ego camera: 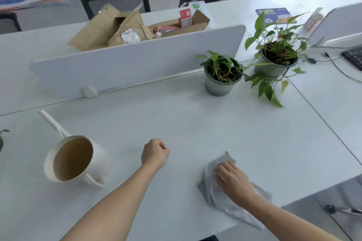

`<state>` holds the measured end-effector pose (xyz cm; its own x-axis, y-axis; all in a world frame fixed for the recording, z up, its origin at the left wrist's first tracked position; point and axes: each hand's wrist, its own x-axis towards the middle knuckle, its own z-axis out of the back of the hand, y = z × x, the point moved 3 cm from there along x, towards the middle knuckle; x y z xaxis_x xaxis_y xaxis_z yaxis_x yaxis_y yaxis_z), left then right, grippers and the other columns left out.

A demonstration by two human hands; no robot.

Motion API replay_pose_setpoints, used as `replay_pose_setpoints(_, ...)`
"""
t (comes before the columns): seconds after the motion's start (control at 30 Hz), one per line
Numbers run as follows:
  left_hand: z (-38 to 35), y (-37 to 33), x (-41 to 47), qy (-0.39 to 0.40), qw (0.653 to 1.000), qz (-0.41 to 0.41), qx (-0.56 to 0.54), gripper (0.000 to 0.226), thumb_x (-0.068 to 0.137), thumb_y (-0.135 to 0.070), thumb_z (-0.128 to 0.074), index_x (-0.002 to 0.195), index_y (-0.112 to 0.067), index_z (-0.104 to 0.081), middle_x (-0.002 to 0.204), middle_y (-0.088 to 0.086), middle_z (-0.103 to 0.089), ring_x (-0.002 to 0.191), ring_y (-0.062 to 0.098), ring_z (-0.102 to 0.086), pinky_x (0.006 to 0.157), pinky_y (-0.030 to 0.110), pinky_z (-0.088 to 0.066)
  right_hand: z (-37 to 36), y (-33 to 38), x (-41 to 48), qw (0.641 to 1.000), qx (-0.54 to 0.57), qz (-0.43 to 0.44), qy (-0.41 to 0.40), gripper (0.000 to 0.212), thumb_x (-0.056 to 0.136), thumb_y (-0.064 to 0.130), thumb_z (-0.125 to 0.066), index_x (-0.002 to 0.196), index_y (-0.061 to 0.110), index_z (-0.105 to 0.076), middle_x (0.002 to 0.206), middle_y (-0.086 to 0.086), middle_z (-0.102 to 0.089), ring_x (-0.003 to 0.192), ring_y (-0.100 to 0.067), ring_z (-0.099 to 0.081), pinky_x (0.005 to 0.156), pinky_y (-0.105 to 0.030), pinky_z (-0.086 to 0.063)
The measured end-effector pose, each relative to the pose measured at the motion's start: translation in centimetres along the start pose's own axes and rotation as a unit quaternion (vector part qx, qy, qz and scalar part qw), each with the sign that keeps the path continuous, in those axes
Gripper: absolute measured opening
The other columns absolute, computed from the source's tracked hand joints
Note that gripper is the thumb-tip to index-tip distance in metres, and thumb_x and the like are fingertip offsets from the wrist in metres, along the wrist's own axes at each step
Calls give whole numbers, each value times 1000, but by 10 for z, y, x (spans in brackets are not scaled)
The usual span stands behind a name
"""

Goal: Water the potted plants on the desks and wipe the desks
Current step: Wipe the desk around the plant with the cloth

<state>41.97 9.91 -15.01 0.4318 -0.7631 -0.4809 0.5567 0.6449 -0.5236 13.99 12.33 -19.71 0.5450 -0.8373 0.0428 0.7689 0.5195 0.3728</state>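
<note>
The right hand [234, 181] lies flat, fingers spread, pressing a crumpled grey cloth [213, 187] on the smooth white bench [176, 115]; the left hand [155, 153] is a closed, empty fist. A cream watering can [74, 159] stands left; two green-leaved potted plants [222, 76] stand beyond

Both bare forearms are reaching up from the bottom edge of the frame. The left hand [155, 151] is sitting just left of centre, curled into a closed fist, knuckles up. The right hand [233, 181] is lying at lower right, palm down, fingers [222, 172] spread flat and pointing upper left.
</note>
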Motion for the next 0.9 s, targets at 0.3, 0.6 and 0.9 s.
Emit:
replay_pose_setpoints(0.3,-2,112,-29,-38,964,-76,252,47,101,-25,-32,146,-11,-33,160,10,-16,147,25,-14,115,35,-24,-36,-28,57,923,-41,-381,27,64,104,41,-13,160,10,-10,167,-13,3,154,-31,6,124,-45,4)
replay_pose_setpoints(0.6,19,102,15,-49,959,-74,269,51,102,-28,-29,148,-6,-26,159,16,-11,147,29,-11,117,36,-19,-48,1,64,981,-143,53,117,73,99,65,-14,157,24,-28,165,-2,-22,153,-16,-8,122,-42,-13)
replay_pose_setpoints(0.9,31,87,73,-70,958,8,279,68,103,-40,-24,151,4,-6,159,24,-3,147,37,-6,120,42,-16,-81,63,153,985,-90,-110,96,78,97,58,-20,159,14,-4,166,-10,6,154,-29,9,120,-43,12)
